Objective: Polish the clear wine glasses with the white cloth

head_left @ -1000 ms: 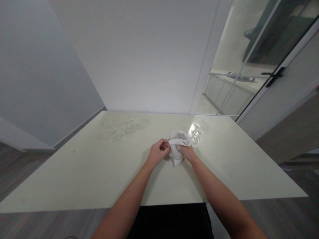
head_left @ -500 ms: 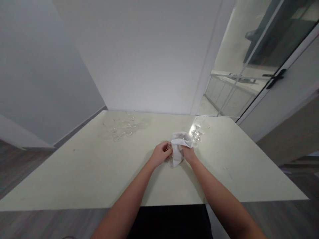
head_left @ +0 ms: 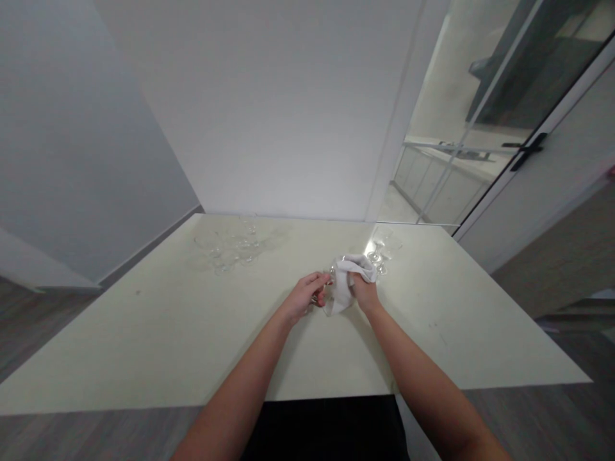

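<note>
Above the middle of a pale table (head_left: pixel 144 339), my right hand (head_left: pixel 365 296) is closed round a white cloth (head_left: pixel 346 282) that is bunched over a clear glass. My left hand (head_left: pixel 303 296) is closed on the glass's lower part (head_left: pixel 323 296), just left of the cloth. The glass itself is mostly hidden by the cloth and hard to make out. Both forearms reach in from the near edge.
A cluster of several clear stemmed glasses (head_left: pixel 230 246) stands at the far left of the table. Two more glasses (head_left: pixel 383 246) stand far right, just behind the cloth. White walls close off the back; a glass door with a black handle (head_left: pixel 526 150) is at right.
The cloth has shifted round the glass and my left hand has slid down from the cloth's edge to the glass's lower part. Both hands stay in the same spot.
</note>
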A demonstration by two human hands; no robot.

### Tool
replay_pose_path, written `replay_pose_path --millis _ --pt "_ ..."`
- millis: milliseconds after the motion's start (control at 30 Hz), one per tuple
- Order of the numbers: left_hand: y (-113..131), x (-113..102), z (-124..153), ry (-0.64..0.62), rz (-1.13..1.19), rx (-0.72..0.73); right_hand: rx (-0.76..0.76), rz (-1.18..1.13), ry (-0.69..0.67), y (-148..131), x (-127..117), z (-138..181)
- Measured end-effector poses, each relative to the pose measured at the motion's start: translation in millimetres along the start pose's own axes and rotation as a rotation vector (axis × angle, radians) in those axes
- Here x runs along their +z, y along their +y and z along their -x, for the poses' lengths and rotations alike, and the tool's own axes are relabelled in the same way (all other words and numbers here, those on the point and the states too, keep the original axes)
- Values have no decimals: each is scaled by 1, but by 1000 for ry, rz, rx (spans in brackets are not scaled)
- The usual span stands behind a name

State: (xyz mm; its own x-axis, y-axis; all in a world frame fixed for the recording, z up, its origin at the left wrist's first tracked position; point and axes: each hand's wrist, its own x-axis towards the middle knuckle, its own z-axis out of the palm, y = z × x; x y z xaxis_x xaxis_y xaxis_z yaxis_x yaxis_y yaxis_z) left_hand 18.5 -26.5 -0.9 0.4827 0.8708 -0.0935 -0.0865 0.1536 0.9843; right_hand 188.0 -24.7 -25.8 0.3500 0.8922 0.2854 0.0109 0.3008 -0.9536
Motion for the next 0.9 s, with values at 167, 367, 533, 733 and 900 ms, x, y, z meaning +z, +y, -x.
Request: replay_pose_path --millis 167,367,533,733,900 --pt "-5 -1 -2 -35 -126 18 103 -81 -177 2 -1 3" --pt "-6 3 2 254 -645 350 100 -61 -195 -3 4 7" --pt "-6 4 4 72 -354 127 85 -97 -175 -3 2 8" --pt "-5 2 2 -57 -164 -39 65 -60 -159 1 0 6" --pt "-5 8 3 298 -768 318 47 -5 -95 -7 6 7"
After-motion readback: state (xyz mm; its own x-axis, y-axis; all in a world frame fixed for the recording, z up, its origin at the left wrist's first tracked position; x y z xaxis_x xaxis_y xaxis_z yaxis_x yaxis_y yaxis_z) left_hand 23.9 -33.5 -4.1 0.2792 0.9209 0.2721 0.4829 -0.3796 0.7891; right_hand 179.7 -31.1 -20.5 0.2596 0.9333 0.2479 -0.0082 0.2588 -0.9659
